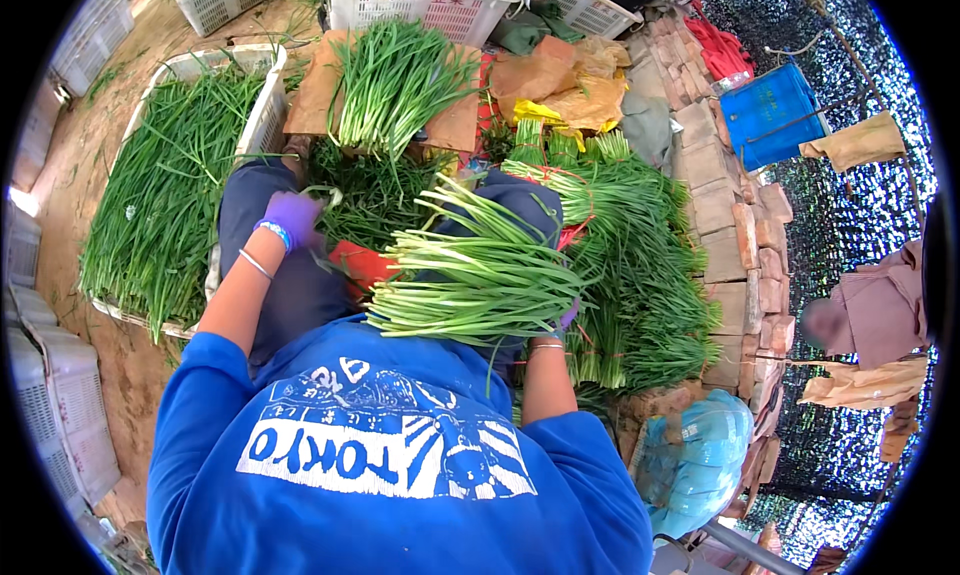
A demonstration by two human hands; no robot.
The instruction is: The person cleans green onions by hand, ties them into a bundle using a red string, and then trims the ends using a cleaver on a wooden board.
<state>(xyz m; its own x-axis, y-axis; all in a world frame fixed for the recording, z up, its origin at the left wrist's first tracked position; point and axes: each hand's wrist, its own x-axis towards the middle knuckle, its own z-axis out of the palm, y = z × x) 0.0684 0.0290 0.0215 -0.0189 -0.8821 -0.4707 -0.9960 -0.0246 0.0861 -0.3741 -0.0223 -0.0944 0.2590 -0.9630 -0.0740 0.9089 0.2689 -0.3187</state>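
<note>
A loose bunch of garlic chives (470, 270) lies across my lap, its pale stems fanned to the left. My right hand (568, 317), in a purple glove, grips the bunch at its leafy right side; the leaves cover most of the fingers. Over my left knee, my left hand (292, 218), gloved in purple too, is closed and slightly blurred. A pale strand shows at its fingertips, but what it holds is not clear. Between my legs is a heap of loose green leaves (375, 190), with a red piece (362, 267) below it.
To the left stands a white crate (272, 85) full of chives. Another chive bunch (400, 85) rests on a brown board (310, 105) ahead. Tied chive bundles (640, 265) are stacked at right, beside a brick edge (725, 255). A blue wrapped bundle (700, 455) sits lower right.
</note>
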